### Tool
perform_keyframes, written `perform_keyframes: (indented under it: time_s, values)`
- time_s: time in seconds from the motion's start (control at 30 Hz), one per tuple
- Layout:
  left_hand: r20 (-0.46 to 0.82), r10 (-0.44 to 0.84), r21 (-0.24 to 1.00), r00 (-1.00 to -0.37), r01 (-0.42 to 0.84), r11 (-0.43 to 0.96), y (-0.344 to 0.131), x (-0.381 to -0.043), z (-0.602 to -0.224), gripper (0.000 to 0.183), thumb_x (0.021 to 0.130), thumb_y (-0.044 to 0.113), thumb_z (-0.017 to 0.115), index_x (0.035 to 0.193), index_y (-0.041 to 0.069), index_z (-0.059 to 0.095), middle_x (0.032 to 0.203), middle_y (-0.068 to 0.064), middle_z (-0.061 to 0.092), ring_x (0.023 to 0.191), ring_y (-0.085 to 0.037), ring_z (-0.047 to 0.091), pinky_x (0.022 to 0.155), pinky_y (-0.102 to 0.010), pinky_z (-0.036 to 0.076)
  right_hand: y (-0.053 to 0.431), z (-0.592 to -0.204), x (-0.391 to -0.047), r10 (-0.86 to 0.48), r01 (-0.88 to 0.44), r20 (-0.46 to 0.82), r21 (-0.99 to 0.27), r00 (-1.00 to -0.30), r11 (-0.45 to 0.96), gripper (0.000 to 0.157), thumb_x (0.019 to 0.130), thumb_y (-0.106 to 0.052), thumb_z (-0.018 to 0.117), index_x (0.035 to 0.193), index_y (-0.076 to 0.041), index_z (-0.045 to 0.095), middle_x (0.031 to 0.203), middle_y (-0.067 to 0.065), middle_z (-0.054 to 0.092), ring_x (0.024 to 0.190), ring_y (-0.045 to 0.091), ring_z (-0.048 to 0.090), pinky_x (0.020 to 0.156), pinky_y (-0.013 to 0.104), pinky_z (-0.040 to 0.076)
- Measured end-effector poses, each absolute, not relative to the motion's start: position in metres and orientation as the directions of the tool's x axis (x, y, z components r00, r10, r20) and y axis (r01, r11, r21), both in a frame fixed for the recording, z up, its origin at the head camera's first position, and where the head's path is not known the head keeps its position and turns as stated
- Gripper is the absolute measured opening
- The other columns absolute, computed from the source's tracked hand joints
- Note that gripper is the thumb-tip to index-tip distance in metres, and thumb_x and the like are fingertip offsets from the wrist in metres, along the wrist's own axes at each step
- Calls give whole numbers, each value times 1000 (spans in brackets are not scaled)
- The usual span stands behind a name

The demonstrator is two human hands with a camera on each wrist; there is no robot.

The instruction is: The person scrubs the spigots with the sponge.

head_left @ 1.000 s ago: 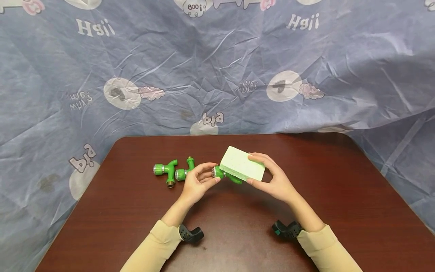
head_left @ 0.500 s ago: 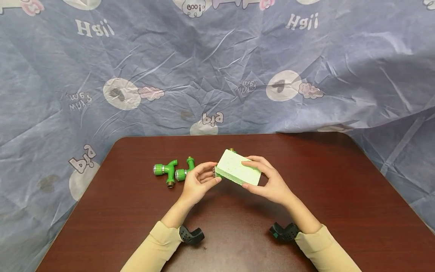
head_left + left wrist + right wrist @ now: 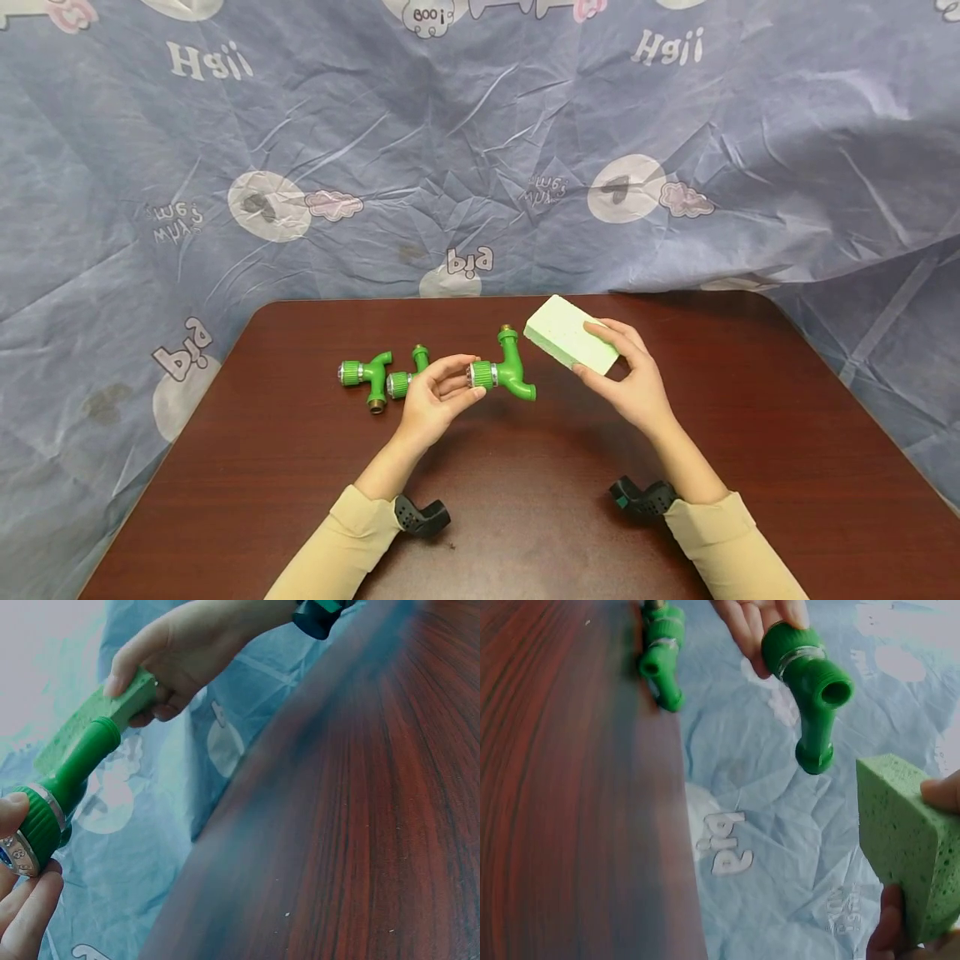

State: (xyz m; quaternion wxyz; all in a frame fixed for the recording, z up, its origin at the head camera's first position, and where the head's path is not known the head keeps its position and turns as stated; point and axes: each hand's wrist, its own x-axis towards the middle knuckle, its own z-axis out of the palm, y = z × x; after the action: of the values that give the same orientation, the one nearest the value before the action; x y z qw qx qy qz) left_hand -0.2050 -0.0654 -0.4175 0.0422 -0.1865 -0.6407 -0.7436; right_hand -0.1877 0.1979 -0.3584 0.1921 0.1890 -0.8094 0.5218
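My left hand [image 3: 438, 398] pinches a green faucet [image 3: 512, 371] by its ribbed knob, with thumb on one side and fingers on the other. The faucet's spout points toward me and its brass-tipped inlet points away. In my right hand [image 3: 633, 375] is a pale green sponge [image 3: 567, 332], held between thumb and fingers to the right of the faucet. A gap separates sponge and faucet in the head view. From the right wrist view, the sponge [image 3: 904, 825] shows a porous face, and the held faucet [image 3: 817, 697] shows its open spout.
Two more green faucets lie on the dark red-brown table: one at the far left [image 3: 367, 379], the other [image 3: 408, 379] partly hidden behind my left hand. A blue printed cloth [image 3: 480, 167] hangs along the table's back edge. Both wrists wear black camera mounts.
The sponge first moved left over the faucet, covering most of it, then my right hand drew it up and right, uncovering the faucet. My left hand stays nearly still.
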Motion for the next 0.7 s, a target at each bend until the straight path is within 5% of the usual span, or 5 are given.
perform_keyframes:
  time_s: [0.43, 0.7]
  values:
    - [329, 170, 938, -929, 301, -170, -62, -203, -416, 43, 75, -13, 70, 116, -10, 57, 109, -24, 63, 94, -21, 66, 76, -30, 55, 173, -357, -172, -329, -566, 485, -794, -810, 224, 53, 73, 11, 73, 123, 7, 55, 131, 20, 44, 113, 16, 46, 85, 20, 42]
    - [322, 181, 941, -929, 293, -170, -60, -200, -416, 44, 75, -12, 70, 116, -8, 57, 110, -24, 62, 93, -20, 66, 76, -32, 55, 169, -362, -173, -290, -566, 492, -771, -821, 292, 55, 72, 8, 75, 124, 5, 55, 131, 20, 44, 114, 21, 45, 86, 18, 41]
